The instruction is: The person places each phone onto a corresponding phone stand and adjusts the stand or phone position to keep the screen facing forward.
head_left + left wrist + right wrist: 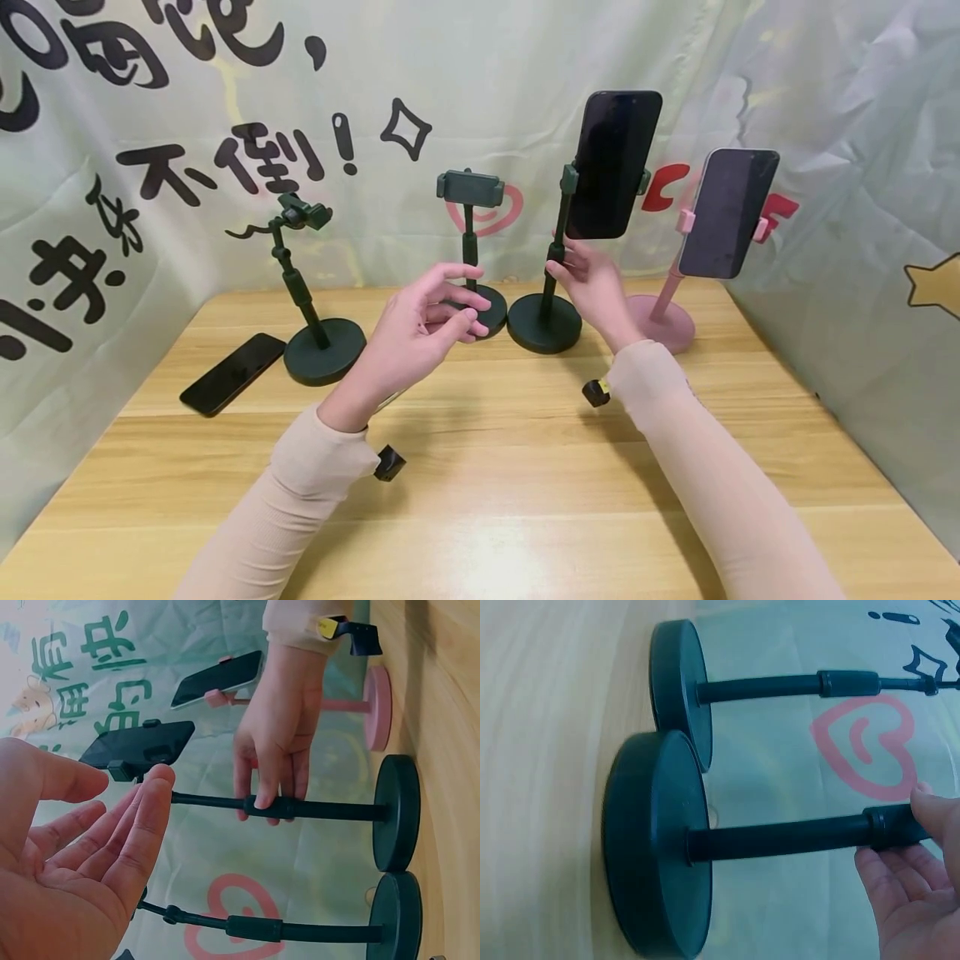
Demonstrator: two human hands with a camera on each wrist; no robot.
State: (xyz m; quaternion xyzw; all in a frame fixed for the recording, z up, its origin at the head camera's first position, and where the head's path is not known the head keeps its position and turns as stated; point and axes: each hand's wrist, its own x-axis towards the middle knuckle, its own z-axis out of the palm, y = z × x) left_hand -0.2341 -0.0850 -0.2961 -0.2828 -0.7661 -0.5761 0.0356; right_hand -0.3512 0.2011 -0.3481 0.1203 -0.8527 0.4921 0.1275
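the black stand [548,298] is at two o'clock from the left hand [416,333], whose relaxed fingers hold nothing; the right hand [596,287] pinches it between thumb and fingers. at one o'clock from that grip, a loose clamp [570,180] could let the mounted phone [615,162] slip. a hard tug could tip everything or knock into the bare stand [469,248] just beside, at nine o'clock.

Lower left of the frame, a pale beige left sleeve [300,483], finely ribbed and creased; lower right, a matching right sleeve [705,450]. A small black cube [389,464] sits behind the left hand [416,329], a black block [595,393] with a yellow patch [328,628] behind the right hand [595,283].
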